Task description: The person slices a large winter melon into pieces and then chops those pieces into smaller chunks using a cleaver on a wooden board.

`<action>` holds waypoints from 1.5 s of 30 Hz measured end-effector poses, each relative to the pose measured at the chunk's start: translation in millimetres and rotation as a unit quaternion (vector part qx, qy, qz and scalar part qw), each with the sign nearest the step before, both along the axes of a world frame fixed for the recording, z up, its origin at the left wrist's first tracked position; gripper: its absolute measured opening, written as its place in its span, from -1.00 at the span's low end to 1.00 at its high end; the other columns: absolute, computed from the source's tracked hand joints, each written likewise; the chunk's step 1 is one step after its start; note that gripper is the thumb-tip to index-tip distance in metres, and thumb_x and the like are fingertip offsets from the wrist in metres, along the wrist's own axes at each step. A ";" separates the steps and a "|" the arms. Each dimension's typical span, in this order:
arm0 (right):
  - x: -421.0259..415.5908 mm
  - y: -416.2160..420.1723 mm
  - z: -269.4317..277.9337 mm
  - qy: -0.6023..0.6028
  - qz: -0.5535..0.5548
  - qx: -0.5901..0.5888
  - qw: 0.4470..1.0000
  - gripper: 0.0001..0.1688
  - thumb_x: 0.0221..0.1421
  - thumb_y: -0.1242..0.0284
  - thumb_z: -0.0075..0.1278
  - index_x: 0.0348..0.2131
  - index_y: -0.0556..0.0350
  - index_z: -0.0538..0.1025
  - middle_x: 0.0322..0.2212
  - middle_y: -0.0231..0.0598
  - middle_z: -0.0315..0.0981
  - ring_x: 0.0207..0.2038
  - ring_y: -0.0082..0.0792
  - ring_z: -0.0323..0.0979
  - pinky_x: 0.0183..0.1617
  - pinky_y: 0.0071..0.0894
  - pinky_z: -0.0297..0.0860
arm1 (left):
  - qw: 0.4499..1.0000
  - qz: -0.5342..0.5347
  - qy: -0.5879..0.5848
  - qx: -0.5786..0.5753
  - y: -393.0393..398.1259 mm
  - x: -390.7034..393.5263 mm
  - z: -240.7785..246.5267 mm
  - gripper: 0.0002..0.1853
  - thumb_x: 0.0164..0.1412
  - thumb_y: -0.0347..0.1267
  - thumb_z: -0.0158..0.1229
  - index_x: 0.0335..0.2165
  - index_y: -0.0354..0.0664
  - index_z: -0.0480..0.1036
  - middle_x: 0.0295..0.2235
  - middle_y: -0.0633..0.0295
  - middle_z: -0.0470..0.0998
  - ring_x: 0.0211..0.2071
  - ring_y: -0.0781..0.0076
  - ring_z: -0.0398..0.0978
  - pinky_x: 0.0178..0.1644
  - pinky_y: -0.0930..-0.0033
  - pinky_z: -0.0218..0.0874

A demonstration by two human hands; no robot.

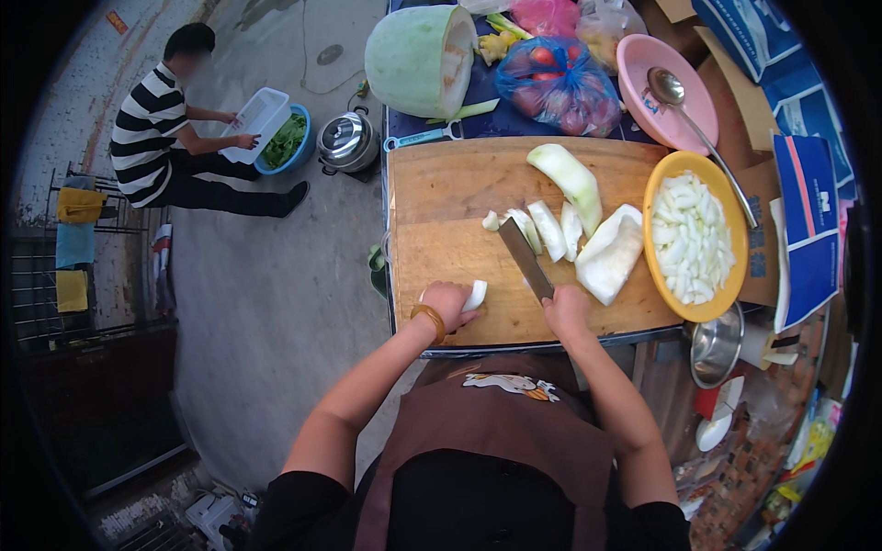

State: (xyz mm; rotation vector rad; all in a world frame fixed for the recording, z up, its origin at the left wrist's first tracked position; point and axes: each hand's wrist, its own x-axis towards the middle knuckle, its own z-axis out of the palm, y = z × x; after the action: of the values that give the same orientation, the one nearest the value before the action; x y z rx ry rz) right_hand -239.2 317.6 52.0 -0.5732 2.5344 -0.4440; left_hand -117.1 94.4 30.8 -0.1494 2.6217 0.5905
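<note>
My right hand (568, 313) grips the handle of a cleaver (526, 259), its blade angled up and left over the wooden cutting board (441, 206). On the board's near left, the fingers of my left hand (448, 306) are wrapped over a white piece of winter melon (476, 295); part of it is hidden by the hand. Beyond the blade lie several cut melon strips (548, 231). A long peeled wedge (566, 182) curves behind them, and a thick white chunk (610, 255) sits to the right. A yellow basin (651, 227) at the board's right edge holds many small melon pieces.
Behind the board stand a large cut winter melon (413, 62), a peeler (424, 136), a blue bag of tomatoes (558, 89) and a pink basin (630, 69) with a ladle (696, 124). At left, a seated person (148, 131) tilts a white tub (258, 124) over greens near a lidded pot (348, 141).
</note>
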 end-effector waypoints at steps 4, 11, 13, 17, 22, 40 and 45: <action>11.5 10.7 11.0 -0.006 0.036 -0.003 0.999 -0.86 -0.09 0.48 0.07 -0.49 0.21 0.56 -0.56 0.01 0.49 -0.44 0.06 0.47 -0.30 -0.02 0.37 | 0.979 0.018 0.196 -0.044 26.7 6.8 -6.9 -0.58 -0.13 -0.21 0.31 -0.25 -0.11 0.46 -0.29 0.19 0.48 -0.19 0.19 0.42 -0.06 0.16 0.21; 39.1 20.0 42.5 0.097 0.157 -0.075 0.980 -0.86 -0.18 0.59 0.01 -0.46 0.13 0.53 -0.49 -0.19 0.43 -0.33 -0.16 0.43 -0.29 -0.19 0.39 | 0.933 -0.014 0.353 0.073 40.0 33.4 -54.0 -0.66 -0.08 -0.45 0.12 -0.22 -0.25 0.45 -0.29 0.11 0.45 -0.18 0.13 0.41 -0.09 0.17 0.26; 37.5 22.3 44.3 0.105 0.194 -0.045 0.974 -0.87 -0.17 0.59 0.01 -0.47 0.12 0.51 -0.48 -0.22 0.41 -0.31 -0.20 0.42 -0.30 -0.23 0.41 | 0.935 -0.019 0.341 0.091 38.2 35.7 -59.1 -0.67 -0.08 -0.51 0.10 -0.23 -0.24 0.47 -0.21 0.08 0.47 -0.15 0.06 0.43 -0.05 0.13 0.26; 34.6 27.6 43.8 0.116 0.230 0.006 0.966 -0.89 -0.17 0.59 -0.01 -0.50 0.12 0.50 -0.47 -0.24 0.41 -0.32 -0.22 0.42 -0.30 -0.26 0.43 | 0.915 -0.029 0.394 0.082 39.0 32.3 -60.3 -0.66 -0.08 -0.51 0.09 -0.22 -0.25 0.49 -0.18 0.07 0.48 -0.14 0.06 0.43 -0.05 0.15 0.26; 39.3 18.7 22.7 0.120 0.214 0.033 0.969 -0.88 -0.16 0.60 -0.04 -0.50 0.12 0.51 -0.45 -0.21 0.42 -0.30 -0.20 0.42 -0.28 -0.24 0.43 | 0.931 -0.013 0.354 0.091 39.6 31.4 -57.6 -0.64 -0.12 -0.49 0.09 -0.22 -0.23 0.49 -0.18 0.08 0.48 -0.13 0.13 0.44 -0.06 0.16 0.26; 48.5 14.4 29.7 0.110 0.182 0.000 0.977 -0.92 -0.18 0.61 -0.01 -0.55 0.13 0.50 -0.47 -0.19 0.41 -0.30 -0.19 0.42 -0.29 -0.24 0.44 | 0.917 -0.028 0.387 0.094 32.5 40.8 -61.0 -0.64 -0.15 -0.52 0.08 -0.25 -0.25 0.44 -0.23 0.11 0.44 -0.16 0.16 0.40 -0.05 0.24 0.25; 59.7 11.1 24.2 0.088 0.176 0.054 0.979 -0.94 -0.23 0.63 0.01 -0.58 0.17 0.50 -0.49 -0.14 0.40 -0.32 -0.13 0.41 -0.25 -0.19 0.42 | 0.905 -0.017 0.415 0.090 36.3 40.3 -57.4 -0.68 -0.12 -0.51 0.08 -0.26 -0.26 0.43 -0.23 0.11 0.44 -0.17 0.18 0.40 -0.05 0.22 0.25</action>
State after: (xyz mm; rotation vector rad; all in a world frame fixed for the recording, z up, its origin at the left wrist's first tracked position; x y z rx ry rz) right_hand -179.5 328.7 76.2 -1.0347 2.5257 -0.1311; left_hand -76.8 130.8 -26.5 0.2708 3.3343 1.0620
